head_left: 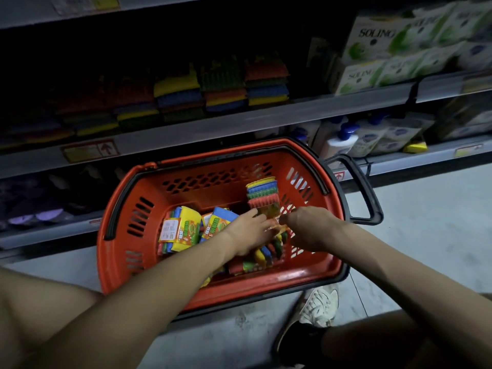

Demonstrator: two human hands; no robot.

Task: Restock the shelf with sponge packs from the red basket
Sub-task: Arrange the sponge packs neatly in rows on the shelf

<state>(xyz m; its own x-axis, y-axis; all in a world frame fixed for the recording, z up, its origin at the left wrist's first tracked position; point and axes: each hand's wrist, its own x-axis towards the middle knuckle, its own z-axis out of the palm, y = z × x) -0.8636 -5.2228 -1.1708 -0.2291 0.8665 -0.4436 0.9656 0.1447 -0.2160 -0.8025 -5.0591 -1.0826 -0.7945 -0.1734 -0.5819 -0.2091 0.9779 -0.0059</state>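
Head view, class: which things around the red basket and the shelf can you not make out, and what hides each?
All in the head view:
Right hand: its grip is turned under, hidden by its own back; whether it holds a sponge pack is unclear.
Sponge packs under the left hand: partly covered by that hand.
Sponge stacks at the left of the shelf: lost in shadow.
Shelf label: blurred, unreadable.
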